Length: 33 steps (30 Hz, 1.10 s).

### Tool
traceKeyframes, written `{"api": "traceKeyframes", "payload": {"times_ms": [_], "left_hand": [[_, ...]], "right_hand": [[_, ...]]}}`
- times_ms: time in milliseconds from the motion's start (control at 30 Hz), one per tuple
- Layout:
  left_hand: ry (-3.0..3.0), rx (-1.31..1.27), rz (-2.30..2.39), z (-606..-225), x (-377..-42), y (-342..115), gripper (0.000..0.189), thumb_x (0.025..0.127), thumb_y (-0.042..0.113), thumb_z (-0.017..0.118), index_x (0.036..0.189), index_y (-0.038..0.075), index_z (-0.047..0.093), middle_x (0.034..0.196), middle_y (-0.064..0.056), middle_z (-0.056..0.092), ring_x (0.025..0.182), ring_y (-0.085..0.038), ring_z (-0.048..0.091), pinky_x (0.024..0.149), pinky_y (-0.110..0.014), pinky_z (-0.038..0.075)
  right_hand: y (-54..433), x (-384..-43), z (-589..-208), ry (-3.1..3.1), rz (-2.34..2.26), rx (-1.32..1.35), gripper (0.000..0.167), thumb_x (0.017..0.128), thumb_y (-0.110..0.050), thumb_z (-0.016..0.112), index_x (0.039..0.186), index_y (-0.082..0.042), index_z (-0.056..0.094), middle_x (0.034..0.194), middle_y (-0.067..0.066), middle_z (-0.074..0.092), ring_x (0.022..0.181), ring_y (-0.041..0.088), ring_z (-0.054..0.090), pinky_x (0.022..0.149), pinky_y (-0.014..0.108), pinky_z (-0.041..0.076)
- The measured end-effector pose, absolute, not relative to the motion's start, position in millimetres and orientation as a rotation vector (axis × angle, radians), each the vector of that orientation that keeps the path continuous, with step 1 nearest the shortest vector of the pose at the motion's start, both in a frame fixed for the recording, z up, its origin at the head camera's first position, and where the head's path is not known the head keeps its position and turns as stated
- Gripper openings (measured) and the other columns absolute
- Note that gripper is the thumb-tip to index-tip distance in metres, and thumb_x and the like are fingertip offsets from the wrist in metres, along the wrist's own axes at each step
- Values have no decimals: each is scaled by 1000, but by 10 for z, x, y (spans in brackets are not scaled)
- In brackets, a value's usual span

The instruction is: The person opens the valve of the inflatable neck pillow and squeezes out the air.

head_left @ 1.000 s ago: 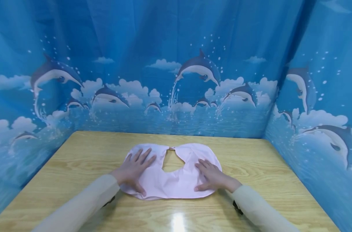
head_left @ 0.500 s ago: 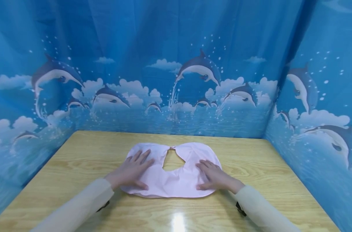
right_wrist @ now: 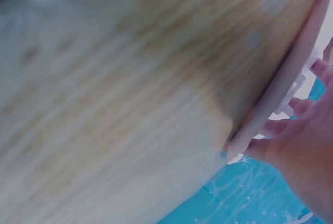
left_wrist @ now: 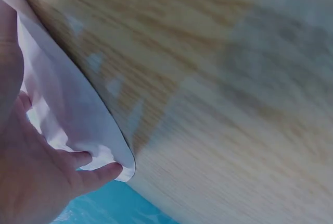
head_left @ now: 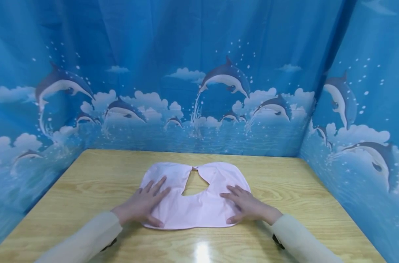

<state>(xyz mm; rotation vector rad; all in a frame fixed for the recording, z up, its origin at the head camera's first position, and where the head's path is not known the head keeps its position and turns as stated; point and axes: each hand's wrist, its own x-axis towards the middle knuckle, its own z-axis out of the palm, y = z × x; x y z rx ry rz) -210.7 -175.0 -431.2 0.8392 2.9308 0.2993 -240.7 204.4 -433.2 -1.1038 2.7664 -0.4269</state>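
A pale pink bib (head_left: pixel 193 213) lies spread flat, its neck opening showing bare wood and its two upper ends meeting at the far side. My left hand (head_left: pixel 141 205) rests on its left part, fingers spread and thumb near the front edge. On the right part lies my right hand (head_left: pixel 247 204), also with fingers spread. The left wrist view shows fingertips on the bib's white-pink cloth (left_wrist: pixel 88 107) close to its rounded edge. Fingers of the right hand touch the bib's edge (right_wrist: pixel 278 91) in the right wrist view.
The bib lies on a light wood-grain table (head_left: pixel 97 175). Blue curtains (head_left: pixel 173 44) printed with dolphins and clouds stand along the back and both sides. A bright light reflection (head_left: pixel 202 252) shows near the front.
My left hand has slid a little left and toward me. The right hand has shifted slightly right. The bib's front edge now lies a touch nearer and looks smoother.
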Motion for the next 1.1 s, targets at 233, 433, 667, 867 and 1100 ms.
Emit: {"api": "traceKeyframes", "payload": {"times_ms": [233, 433, 667, 867, 1100], "left_hand": [[2926, 791, 251, -4332, -2205, -1733, 115, 55, 78, 60, 147, 24, 16, 154, -11, -10, 134, -51, 7, 95, -73, 21], [2911, 734, 245, -4303, -2325, -1710, 113, 55, 75, 62, 147, 27, 16, 154, -11, -12, 134, -51, 7, 97, -72, 21], [2901, 723, 325, -4306, -2361, -1730, 111, 57, 71, 66, 146, 25, 19, 153, -16, -9, 134, -53, 8, 97, -73, 18], [2901, 751, 378, -4350, -2286, -1827, 108, 61, 72, 63, 147, 25, 18, 152, -20, -6, 132, -55, 7, 97, -75, 12], [2897, 736, 348, -4315, -2217, -1856, 104, 64, 75, 57, 147, 26, 16, 153, -19, -3, 133, -53, 8, 99, -74, 7]], "right_hand": [[2041, -2404, -4300, 2726, -464, -986, 85, 71, -52, 69, 140, -15, 35, 149, 25, 17, 132, 55, 10, 102, 71, 11], [2049, -2462, -4280, 2726, -469, -933, 83, 73, -50, 69, 140, -15, 34, 149, 25, 15, 133, 53, 7, 101, 71, 9], [2073, -2499, -4290, 2721, -480, -912, 84, 73, -53, 68, 140, -16, 35, 150, 24, 15, 135, 51, 7, 102, 71, 8], [2125, -2497, -4306, 2733, -452, -939, 84, 74, -54, 66, 142, -16, 33, 150, 24, 15, 135, 50, 7, 103, 69, 9], [2149, -2483, -4311, 2736, -452, -973, 84, 74, -53, 66, 141, -14, 33, 149, 25, 17, 134, 52, 10, 102, 70, 12]]}}
